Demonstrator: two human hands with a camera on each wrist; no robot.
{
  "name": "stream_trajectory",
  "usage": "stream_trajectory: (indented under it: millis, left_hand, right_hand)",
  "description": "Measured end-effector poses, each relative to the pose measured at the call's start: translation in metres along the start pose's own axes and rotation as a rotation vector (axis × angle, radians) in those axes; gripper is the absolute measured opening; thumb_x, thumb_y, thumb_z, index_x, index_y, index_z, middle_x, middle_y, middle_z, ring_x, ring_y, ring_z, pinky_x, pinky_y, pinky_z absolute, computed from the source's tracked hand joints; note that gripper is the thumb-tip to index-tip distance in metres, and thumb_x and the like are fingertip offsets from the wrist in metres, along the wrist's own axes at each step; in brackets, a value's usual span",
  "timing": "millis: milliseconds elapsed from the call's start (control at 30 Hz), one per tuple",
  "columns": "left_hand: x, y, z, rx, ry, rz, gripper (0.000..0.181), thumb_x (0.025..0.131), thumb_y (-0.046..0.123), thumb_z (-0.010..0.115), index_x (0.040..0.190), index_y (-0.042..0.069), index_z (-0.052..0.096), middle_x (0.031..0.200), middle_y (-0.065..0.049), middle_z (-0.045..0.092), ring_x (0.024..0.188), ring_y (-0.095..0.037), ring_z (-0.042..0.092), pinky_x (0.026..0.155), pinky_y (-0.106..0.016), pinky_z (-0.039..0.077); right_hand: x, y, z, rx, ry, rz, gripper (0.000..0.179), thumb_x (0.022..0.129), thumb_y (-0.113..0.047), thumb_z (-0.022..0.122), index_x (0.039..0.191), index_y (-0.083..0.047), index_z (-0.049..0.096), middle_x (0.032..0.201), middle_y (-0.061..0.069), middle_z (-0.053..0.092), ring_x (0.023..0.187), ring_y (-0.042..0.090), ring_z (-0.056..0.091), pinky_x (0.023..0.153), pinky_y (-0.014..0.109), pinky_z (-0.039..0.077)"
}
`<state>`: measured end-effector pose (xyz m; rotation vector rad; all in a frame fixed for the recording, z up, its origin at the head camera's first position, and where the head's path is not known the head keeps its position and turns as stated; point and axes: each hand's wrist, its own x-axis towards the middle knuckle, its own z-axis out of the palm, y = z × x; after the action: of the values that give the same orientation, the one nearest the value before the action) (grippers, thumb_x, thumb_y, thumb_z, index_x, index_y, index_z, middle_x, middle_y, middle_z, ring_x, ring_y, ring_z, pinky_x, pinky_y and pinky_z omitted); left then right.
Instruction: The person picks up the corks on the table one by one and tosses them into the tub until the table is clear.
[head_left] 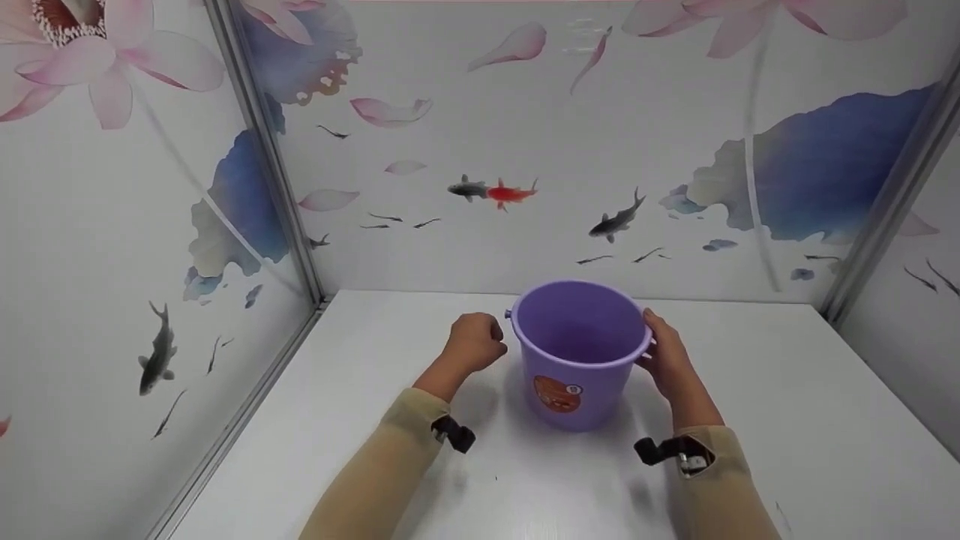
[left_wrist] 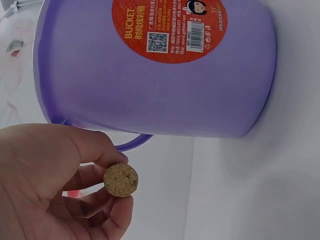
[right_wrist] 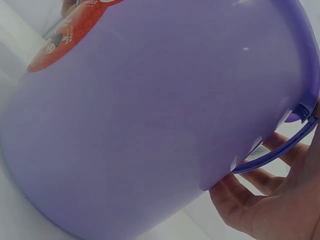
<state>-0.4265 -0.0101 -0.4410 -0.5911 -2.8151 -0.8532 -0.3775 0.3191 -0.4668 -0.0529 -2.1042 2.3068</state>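
A purple plastic bucket (head_left: 577, 397) stands upright on the white table, its round label facing the front. My left hand (head_left: 474, 343) is just left of the bucket, below rim height. Between its thumb and fingers it pinches a small cork (left_wrist: 121, 180), whose round, speckled brown end shows in the left wrist view; the head view hides it. My right hand (head_left: 666, 351) holds the bucket at the right side of its rim. In the right wrist view its fingers (right_wrist: 235, 200) lie against the outer wall, by the hanging purple handle (right_wrist: 280, 150).
A white table (head_left: 375, 480) lies under the bucket. White panels painted with lotus flowers and fish stand at the back (head_left: 420, 255) and both sides, joined by metal posts (head_left: 277, 180). The bucket's inside floor is out of sight.
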Motion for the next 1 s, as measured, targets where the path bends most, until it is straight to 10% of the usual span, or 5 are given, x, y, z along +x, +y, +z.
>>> stream_trajectory:
  millis: [267, 567, 1000]
  left_hand:
    - [0.004, 0.006, -0.017, 0.029, 0.016, -0.003, 0.004, 0.084, 0.006, 0.075, 0.086, 0.005, 0.078, 0.087, -0.004, 0.076, 0.085, -0.020, 0.067, 0.080, -0.040, 0.060]
    - [0.011, 0.007, -0.024, -0.024, 0.046, 0.051, 0.047, 0.077, -0.004, 0.064, 0.053, 0.021, 0.032, 0.051, 0.010, 0.023, 0.051, -0.010, 0.019, 0.048, -0.027, 0.016]
    - [0.014, 0.015, -0.043, 0.027, 0.102, 0.004, 0.018, 0.085, 0.000, 0.067, 0.096, -0.001, 0.081, 0.099, -0.014, 0.078, 0.097, -0.031, 0.069, 0.091, -0.048, 0.060]
  right_hand:
    - [0.000, 0.000, 0.000, 0.001, 0.000, 0.004, 0.069, 0.114, -0.049, 0.026, 0.166, -0.003, 0.028, 0.171, 0.020, 0.028, 0.159, 0.037, 0.032, 0.126, 0.049, 0.035]
    - [0.001, -0.002, -0.003, 0.010, 0.009, 0.002, 0.071, 0.113, -0.050, 0.028, 0.165, -0.002, 0.028, 0.173, 0.020, 0.024, 0.161, 0.039, 0.028, 0.130, 0.056, 0.027]
    - [-0.001, 0.002, 0.001, 0.010, 0.010, -0.025, 0.070, 0.113, -0.050, 0.027, 0.165, -0.003, 0.030, 0.172, 0.020, 0.030, 0.161, 0.038, 0.030, 0.130, 0.057, 0.027]
